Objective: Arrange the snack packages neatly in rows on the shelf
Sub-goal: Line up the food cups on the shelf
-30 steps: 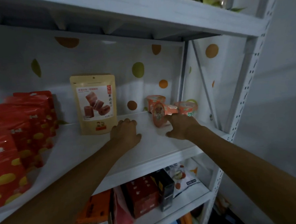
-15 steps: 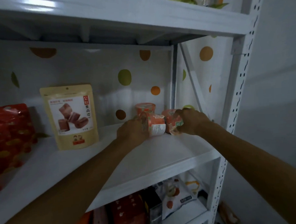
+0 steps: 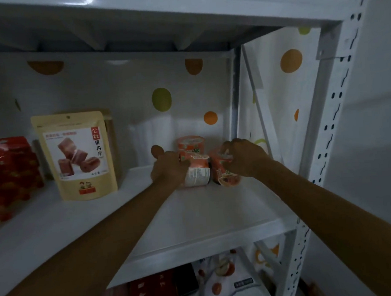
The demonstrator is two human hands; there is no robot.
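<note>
At the back right of the shelf (image 3: 193, 215), a tipped white-labelled cup (image 3: 197, 173) is gripped by the left hand (image 3: 168, 169), fingers curled round it. A second cup (image 3: 223, 175), touching it, is gripped by the right hand (image 3: 245, 158). A third cup (image 3: 191, 144) stands behind.

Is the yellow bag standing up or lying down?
Standing up: the bag sits on its bottom edge on the shelf, with its front picture facing out.
</note>
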